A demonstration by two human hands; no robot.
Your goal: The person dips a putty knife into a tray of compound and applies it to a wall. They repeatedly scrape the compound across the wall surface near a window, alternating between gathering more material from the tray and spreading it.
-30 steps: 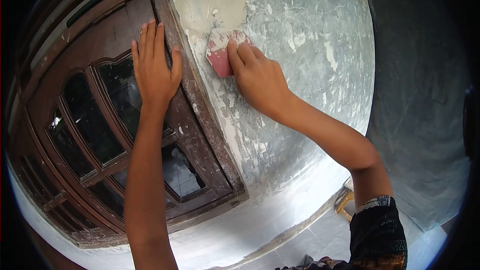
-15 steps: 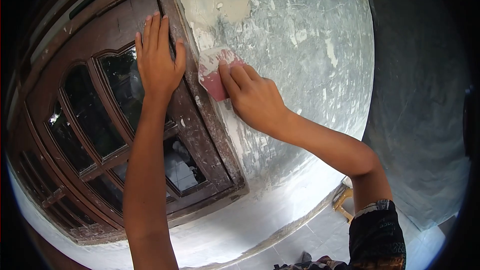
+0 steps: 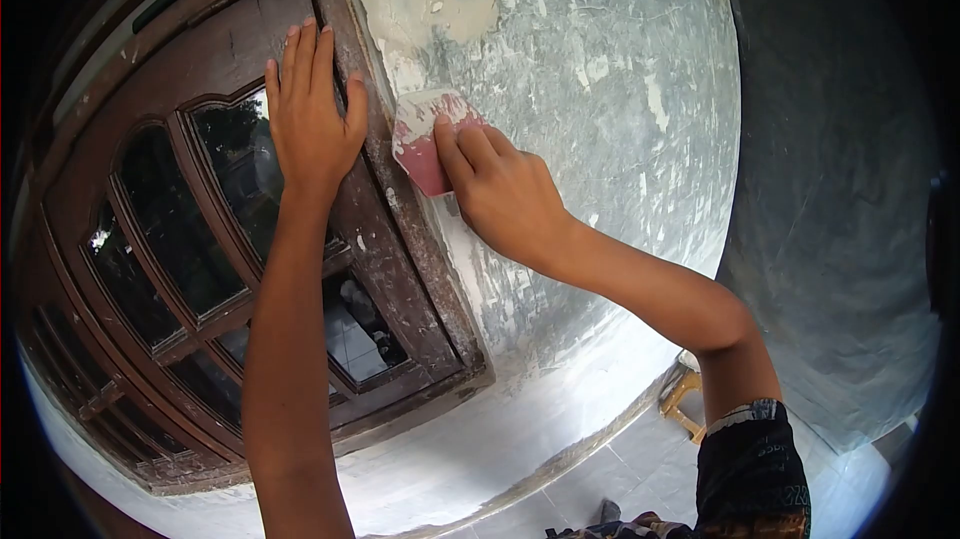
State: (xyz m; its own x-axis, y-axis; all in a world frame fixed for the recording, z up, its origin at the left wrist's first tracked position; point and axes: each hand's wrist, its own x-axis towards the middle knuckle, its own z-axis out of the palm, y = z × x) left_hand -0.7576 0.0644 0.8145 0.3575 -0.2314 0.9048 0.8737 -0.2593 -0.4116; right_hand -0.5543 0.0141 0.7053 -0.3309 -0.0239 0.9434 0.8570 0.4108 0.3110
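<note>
My right hand (image 3: 505, 189) grips a pink putty scraper (image 3: 427, 154), its upper part smeared with white filler. The scraper lies against the patchy grey-and-white wall (image 3: 600, 89), right beside the brown wooden window frame (image 3: 385, 149). Higher and to the left, my left hand (image 3: 315, 129) rests flat on the wooden window (image 3: 270, 19), fingers stretched upward and thumb apart, holding nothing. White specks dot the frame's wood near both hands.
Dark glass panes (image 3: 180, 229) fill the window on the left. A large dark sheet (image 3: 830, 189) hangs on the right. Below, a yellowish wooden stool (image 3: 682, 407) stands on the grey tiled floor (image 3: 620, 479) by the wall's foot.
The view has shifted slightly. Both hands and the scraper appear almost where they were, the scraper still against the wall by the frame.
</note>
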